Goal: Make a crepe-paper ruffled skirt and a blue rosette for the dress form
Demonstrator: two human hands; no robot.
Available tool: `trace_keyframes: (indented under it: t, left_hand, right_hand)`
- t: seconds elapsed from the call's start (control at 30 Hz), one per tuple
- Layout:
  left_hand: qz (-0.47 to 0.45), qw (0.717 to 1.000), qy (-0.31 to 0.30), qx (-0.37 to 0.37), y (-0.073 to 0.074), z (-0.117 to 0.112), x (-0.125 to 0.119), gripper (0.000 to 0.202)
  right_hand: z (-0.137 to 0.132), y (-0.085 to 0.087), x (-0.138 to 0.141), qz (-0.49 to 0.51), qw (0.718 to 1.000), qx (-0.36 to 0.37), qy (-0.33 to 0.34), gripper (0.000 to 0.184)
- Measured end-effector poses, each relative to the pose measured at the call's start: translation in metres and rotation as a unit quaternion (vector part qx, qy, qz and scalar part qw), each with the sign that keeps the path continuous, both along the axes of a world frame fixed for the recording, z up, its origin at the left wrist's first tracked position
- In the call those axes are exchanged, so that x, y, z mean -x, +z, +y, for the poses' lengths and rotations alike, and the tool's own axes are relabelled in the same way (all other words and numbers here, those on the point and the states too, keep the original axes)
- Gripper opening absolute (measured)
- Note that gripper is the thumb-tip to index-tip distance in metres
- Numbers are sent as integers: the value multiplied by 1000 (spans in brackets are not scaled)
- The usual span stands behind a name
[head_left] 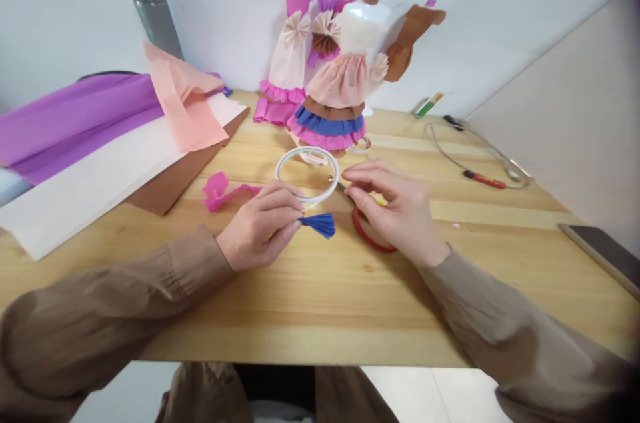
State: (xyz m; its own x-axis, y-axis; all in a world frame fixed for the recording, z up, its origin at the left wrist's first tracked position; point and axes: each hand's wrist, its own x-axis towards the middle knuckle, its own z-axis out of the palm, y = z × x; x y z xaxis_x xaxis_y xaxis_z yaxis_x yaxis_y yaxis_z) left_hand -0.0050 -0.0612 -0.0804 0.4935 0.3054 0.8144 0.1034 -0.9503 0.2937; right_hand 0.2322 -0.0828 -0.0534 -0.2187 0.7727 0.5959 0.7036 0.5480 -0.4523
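Observation:
Pinched between the thumb and fingers of my left hand (265, 226) is a small piece of blue pleated crepe paper (320, 225), its folds fanning out to the right. A white roll of double-sided tape (336, 183) is tilted just above it, and the left fingers touch or overlap its lower rim. My right hand (393, 210) is at the roll's right edge, thumb and index finger drawn close together; anything between them is too small to make out. Partly under that hand lie scissors with red handles (367, 236). A twisted strip of pink crepe paper (217, 193) lies beyond the left hand.
Several small dress forms in crepe paper dresses (337, 80) stand at the back. Purple (85, 110), white (100, 173), peach (187, 103) and brown sheets (165, 193) are piled at left. To the right are a red-handled tool with a cable (485, 179) and a phone (605, 250).

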Motion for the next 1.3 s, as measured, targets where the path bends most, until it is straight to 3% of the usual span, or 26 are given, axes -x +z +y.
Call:
trace_keyframes:
  t: [0.37,0.5,0.6,0.7,0.87,1.2,1.3]
  left_hand:
    - [37,998,-43,25,1,-7,1,14]
    - [19,995,-61,71,1,-8,-1,15]
    - [-1,988,-52,144,-1,-8,-2,18]
    - [-29,982,-14,189,-2,-6,-2,19]
    - [-51,984,64,157,-2,-2,-1,15]
    - [-31,942,93,320,-4,-1,0,23]
    - [-23,942,113,315,-5,0,0,23]
  right_hand:
    - [-8,-14,0,56,998,-23,-20,24]
    - [-9,-9,4,-38,996,11,75,21]
    - [-8,-12,8,-45,992,31,117,17]
    - [-9,-18,14,-14,994,69,82,13]
    - [-15,-28,25,59,988,134,39,13]
    - [-18,-28,34,37,988,148,-10,12]
    - [-20,-27,38,56,981,186,-12,12]
